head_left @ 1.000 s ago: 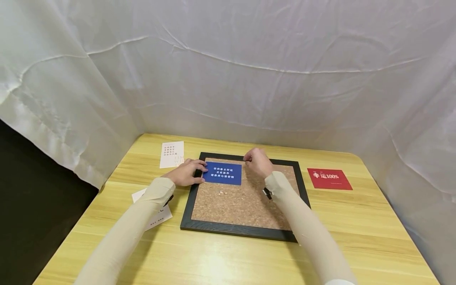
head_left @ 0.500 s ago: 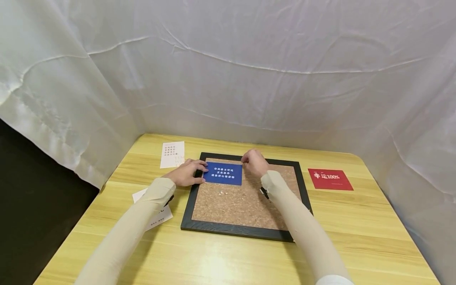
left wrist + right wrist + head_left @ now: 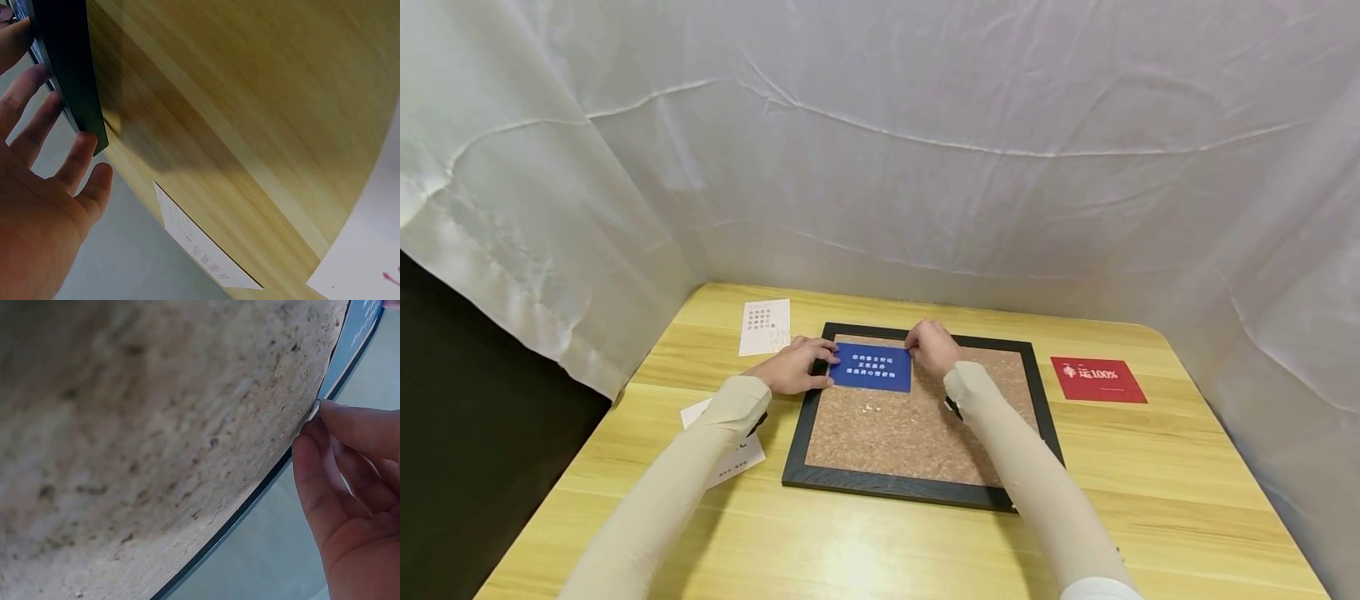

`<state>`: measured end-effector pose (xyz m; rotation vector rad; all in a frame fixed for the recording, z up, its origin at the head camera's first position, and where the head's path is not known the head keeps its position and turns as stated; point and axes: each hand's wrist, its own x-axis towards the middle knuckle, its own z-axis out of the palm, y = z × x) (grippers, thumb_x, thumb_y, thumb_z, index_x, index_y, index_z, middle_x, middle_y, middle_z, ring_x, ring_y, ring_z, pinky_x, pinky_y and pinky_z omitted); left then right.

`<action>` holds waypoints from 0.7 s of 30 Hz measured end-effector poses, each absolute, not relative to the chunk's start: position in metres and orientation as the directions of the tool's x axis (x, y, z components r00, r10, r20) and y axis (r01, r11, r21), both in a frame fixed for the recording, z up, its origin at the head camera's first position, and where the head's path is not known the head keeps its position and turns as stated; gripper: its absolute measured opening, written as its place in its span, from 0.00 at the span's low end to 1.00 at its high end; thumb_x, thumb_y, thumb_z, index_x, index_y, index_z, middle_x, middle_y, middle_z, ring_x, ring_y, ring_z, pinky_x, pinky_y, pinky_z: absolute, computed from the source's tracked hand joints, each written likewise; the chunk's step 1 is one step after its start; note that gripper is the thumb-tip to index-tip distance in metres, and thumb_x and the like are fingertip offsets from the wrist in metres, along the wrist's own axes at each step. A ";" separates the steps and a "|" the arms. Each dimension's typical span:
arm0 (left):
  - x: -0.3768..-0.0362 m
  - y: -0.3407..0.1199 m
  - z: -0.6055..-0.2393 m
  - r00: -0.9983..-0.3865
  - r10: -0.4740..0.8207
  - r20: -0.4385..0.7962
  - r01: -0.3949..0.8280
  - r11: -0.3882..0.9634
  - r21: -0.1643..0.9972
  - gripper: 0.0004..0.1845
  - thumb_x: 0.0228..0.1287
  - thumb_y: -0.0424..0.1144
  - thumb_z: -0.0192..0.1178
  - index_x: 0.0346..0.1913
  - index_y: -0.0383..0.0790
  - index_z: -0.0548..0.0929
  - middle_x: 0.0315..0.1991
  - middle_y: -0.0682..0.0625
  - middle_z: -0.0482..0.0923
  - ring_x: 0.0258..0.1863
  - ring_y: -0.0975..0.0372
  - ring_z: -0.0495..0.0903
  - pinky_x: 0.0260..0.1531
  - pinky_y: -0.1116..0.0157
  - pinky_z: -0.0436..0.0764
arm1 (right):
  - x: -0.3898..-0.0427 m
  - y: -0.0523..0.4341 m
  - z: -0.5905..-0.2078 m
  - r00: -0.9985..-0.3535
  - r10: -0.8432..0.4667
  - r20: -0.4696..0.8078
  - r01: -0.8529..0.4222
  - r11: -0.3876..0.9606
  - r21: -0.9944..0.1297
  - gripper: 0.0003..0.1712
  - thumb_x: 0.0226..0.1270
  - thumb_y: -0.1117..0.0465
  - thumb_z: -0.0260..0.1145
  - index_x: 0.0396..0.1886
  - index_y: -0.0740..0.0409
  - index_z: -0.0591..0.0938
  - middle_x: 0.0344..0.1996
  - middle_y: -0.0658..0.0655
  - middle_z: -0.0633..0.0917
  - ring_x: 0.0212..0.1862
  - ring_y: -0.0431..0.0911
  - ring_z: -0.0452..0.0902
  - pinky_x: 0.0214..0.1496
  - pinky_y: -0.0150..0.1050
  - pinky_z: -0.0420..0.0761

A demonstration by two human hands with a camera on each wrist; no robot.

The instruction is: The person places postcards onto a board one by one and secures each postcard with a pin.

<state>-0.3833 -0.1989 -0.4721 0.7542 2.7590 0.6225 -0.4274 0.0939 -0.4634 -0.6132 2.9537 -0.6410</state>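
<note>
A blue card (image 3: 872,367) with white writing lies at the upper left of a cork board (image 3: 902,442) with a black frame. My left hand (image 3: 793,364) rests over the frame's left side, its spread fingertips holding down the card's left edge. In the left wrist view, the left fingers (image 3: 75,156) lie along the frame (image 3: 65,69). My right hand (image 3: 934,347) is at the card's upper right corner. Between its thumb and finger it pinches a tiny, mostly hidden thing (image 3: 317,405), seemingly a pushpin. Several small, pale, shiny bits (image 3: 870,408) sit on the cork below the card.
A red card (image 3: 1099,380) lies right of the board on the wooden table (image 3: 775,542). One white card (image 3: 765,327) lies at the back left; another white card (image 3: 737,458) is partly under the left forearm. White cloth (image 3: 880,167) hangs behind.
My right hand has shifted left along the top of the board to the blue card's upper right corner. The left hand stays in place on the card's left edge.
</note>
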 end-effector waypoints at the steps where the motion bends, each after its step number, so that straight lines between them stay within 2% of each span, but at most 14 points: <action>1: -0.383 -0.199 -0.472 -0.846 0.525 -0.091 0.435 0.779 0.451 0.26 0.71 0.46 0.66 0.67 0.38 0.81 0.78 0.42 0.66 0.75 0.42 0.62 0.75 0.41 0.63 | -0.427 0.093 -0.464 -0.921 -0.390 0.028 -0.366 0.836 -0.409 0.13 0.71 0.73 0.64 0.40 0.59 0.93 0.42 0.58 0.92 0.46 0.50 0.88 0.50 0.44 0.88; 9: -0.384 -0.199 -0.471 -0.845 0.527 -0.090 0.438 0.779 0.448 0.26 0.71 0.46 0.66 0.67 0.38 0.81 0.78 0.43 0.66 0.76 0.42 0.62 0.75 0.41 0.63 | -0.427 0.089 -0.462 -0.925 -0.379 0.026 -0.355 0.838 -0.414 0.11 0.70 0.74 0.65 0.42 0.63 0.92 0.43 0.60 0.92 0.47 0.51 0.88 0.52 0.45 0.88; 21: -0.381 -0.198 -0.468 -0.843 0.532 -0.083 0.447 0.777 0.443 0.25 0.71 0.46 0.66 0.66 0.38 0.81 0.77 0.41 0.67 0.74 0.41 0.63 0.74 0.40 0.64 | -0.426 0.085 -0.459 -0.910 -0.415 -0.007 -0.388 0.856 -0.340 0.13 0.73 0.73 0.61 0.42 0.63 0.92 0.42 0.60 0.92 0.47 0.50 0.89 0.51 0.44 0.88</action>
